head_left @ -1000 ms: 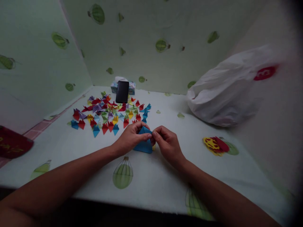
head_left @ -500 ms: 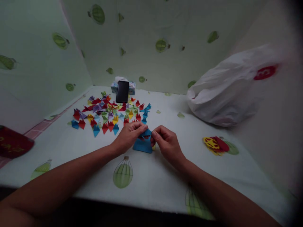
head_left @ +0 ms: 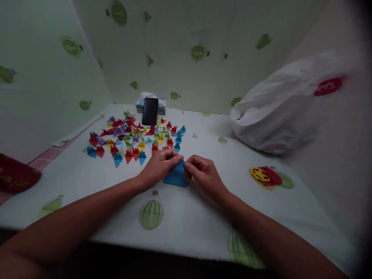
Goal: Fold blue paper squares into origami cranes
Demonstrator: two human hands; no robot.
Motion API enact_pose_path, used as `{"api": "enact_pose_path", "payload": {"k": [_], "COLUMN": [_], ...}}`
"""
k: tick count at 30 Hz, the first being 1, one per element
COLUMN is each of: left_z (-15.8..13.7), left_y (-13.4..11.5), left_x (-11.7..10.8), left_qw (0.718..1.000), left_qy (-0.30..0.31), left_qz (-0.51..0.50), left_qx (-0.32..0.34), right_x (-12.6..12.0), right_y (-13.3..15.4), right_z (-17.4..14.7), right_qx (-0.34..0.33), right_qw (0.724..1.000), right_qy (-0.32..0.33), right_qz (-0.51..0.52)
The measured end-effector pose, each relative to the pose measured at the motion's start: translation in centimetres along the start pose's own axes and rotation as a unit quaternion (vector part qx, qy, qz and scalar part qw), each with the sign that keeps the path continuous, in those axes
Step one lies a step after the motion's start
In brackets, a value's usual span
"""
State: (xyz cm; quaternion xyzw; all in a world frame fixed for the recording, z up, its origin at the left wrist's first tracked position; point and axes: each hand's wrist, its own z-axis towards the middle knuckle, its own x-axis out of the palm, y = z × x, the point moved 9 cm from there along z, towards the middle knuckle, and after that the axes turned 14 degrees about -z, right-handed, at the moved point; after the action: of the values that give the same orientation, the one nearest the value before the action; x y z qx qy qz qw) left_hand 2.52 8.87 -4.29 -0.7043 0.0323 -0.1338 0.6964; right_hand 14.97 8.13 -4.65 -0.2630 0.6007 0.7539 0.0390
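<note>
My left hand (head_left: 161, 166) pinches a small piece of blue paper (head_left: 180, 165) between thumb and fingers. The fingers of my right hand (head_left: 203, 172) close on the right edge of that same piece. Just under it on the table lies flat blue paper (head_left: 176, 179), partly covered by the hands; where the two blues meet is hard to make out. Beyond my left hand spreads a group of small folded paper birds (head_left: 129, 139) in red, blue, yellow, green and purple. Several blue folded birds (head_left: 178, 137) stand in a line behind my fingers.
A black phone (head_left: 150, 111) leans on a tissue box (head_left: 139, 106) at the back. On the right rests a large white plastic bag (head_left: 276, 112). Yellow and red cut-out pieces (head_left: 264, 177) lie nearer. A dark red object (head_left: 17, 174) sits at the left edge.
The held blue paper has turned or flattened: the gap and dark red patch that showed in it are gone from sight. Both hands stay in nearly the same place.
</note>
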Motion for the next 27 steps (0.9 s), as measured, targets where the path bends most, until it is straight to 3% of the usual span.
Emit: {"api": "enact_pose_path", "payload": {"k": [12,17,23,27], "left_z": [0.1,0.1,-0.2,-0.2], "left_y": [0.6,-1.1,-1.5,-1.5], "left_x": [0.2,0.5,0.1,0.1], "left_qw": [0.997,0.980,0.974,0.974], "left_qy": [0.013,0.029,0.005,0.003], "left_qz": [0.082,0.173,0.182,0.179], "left_qx": [0.008,0.098,0.132,0.140], "right_x": [0.4,-0.2,1.4,2.1], "right_y": [-0.4,0.3,-1.0,-1.6], "right_z": [0.4,0.5,0.7,0.8], "right_qx": [-0.002,-0.032,-0.006,0.009], "right_qw": [1.000,0.996,0.998,0.995], "right_qy": [0.014,-0.025,0.024,0.051], "right_qz": [-0.014,-0.074,0.056,0.090]}}
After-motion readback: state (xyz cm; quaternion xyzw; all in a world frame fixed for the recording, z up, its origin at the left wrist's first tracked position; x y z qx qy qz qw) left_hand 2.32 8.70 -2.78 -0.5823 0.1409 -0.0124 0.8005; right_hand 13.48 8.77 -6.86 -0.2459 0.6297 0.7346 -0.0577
